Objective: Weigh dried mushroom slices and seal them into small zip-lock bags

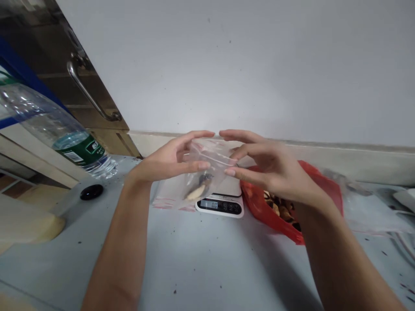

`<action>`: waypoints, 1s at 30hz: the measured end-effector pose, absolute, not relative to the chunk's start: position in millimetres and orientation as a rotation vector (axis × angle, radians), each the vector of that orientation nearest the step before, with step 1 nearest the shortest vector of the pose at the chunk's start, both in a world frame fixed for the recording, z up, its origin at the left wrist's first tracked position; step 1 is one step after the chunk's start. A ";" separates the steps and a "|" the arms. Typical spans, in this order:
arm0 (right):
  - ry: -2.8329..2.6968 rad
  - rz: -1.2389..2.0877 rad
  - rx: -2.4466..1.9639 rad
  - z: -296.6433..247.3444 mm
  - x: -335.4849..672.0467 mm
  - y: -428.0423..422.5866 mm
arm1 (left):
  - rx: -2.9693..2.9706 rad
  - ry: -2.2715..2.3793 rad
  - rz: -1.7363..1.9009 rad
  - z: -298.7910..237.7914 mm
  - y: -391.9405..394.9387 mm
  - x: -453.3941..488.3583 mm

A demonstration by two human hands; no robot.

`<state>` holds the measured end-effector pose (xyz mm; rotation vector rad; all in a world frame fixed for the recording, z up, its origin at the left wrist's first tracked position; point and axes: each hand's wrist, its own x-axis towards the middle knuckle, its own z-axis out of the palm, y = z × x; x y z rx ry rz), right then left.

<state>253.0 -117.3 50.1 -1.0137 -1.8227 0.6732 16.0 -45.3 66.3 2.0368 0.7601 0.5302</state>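
Two hands, one small clear plastic zip bag (207, 170) w/ red seal strip, held above one white digital kitchen scale (221, 199). Left hand (171, 157) & right hand (266, 166) each pinch bag's top edge, fingers curled, not fully closed. Bag holds approx. two bits, pale and dark. One red plastic bag (259, 207) of brown pieces just right; one clear water bottle (58, 129) far left.

what we count on the counter

we count two hands, our left hand (168, 160) and right hand (272, 168). one small clear zip bag (207, 170) sits between them. there is one digital kitchen scale (220, 205), one red plastic bag (320, 190), one clear water bottle (58, 129), one black cap (91, 191) and one door handle (89, 93).
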 end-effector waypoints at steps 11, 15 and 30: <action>-1.689 0.351 -1.214 55.8 252.7 -119.5 | 2.041 0.846 0.763 67.9 -49.0 26.7; -1.737 0.438 -1.181 62.9 257.8 -126.7 | 2.077 0.829 0.813 69.7 -55.1 33.3; -1.968 0.407 -1.254 70.6 258.0 -140.0 | 2.503 0.698 0.847 79.4 -86.2 61.1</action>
